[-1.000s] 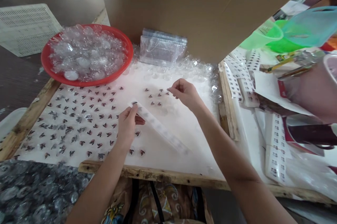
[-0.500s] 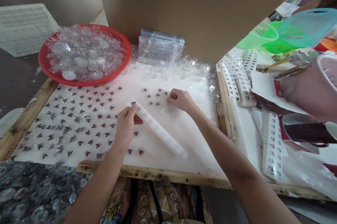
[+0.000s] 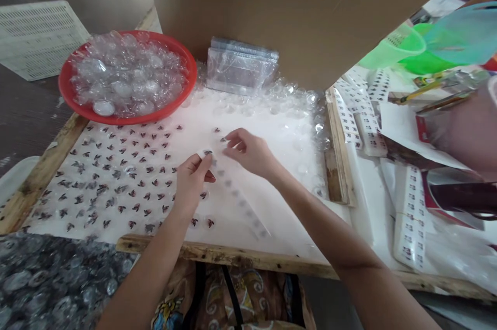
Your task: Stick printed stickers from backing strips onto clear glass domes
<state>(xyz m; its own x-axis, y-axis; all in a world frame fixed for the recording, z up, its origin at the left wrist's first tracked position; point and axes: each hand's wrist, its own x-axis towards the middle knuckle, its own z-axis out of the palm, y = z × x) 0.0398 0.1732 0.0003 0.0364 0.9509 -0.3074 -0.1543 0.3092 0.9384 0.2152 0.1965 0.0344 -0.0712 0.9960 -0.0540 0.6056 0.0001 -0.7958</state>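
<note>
Near the middle of the white work surface point(image 3: 287, 200), my left hand point(image 3: 195, 176) pinches the upper end of a translucent strip point(image 3: 236, 196) with a row of small dark prints. The strip slants down to the right. My right hand point(image 3: 248, 153) is just right of the strip's top end, thumb and fingers apart, and nothing can be made out between them. Clear round pieces with small dark prints point(image 3: 136, 207) lie in rows on the left of the surface, and a few more are around my hands.
A red basin point(image 3: 128, 119) heaped with clear pieces stands at the back left. Clear plastic boxes point(image 3: 240, 69) lean before a cardboard sheet point(image 3: 248, 4). Wooden strips point(image 3: 233, 257) edge the surface. Rolled sticker sheets point(image 3: 409, 216) and a dark mug point(image 3: 462, 196) are at right.
My right hand has moved left towards the strip, and its fingers have opened. My left hand has shifted slightly right with the strip, which now shows its row of prints more clearly.
</note>
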